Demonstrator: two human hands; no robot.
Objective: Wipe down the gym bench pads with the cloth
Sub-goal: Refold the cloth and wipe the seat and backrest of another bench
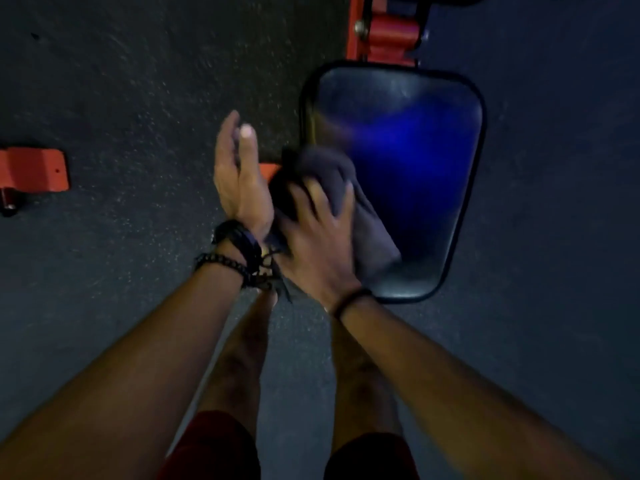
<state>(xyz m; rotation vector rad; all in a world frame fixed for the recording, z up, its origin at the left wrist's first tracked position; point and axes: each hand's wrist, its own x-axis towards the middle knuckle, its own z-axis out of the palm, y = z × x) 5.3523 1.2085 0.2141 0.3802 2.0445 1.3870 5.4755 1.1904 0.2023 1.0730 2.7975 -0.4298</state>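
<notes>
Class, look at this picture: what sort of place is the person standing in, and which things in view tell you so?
Most likely a gym. A padded black bench seat sits on a red metal frame, the floor is dark speckled matting, and the right hand presses a cloth onto the pad.

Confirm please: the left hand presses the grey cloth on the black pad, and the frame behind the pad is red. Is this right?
Not quite. The head view shows the right hand pressing the grey cloth on the black pad; the left hand hangs open beside it, holding nothing. The frame behind the pad is red.
</notes>
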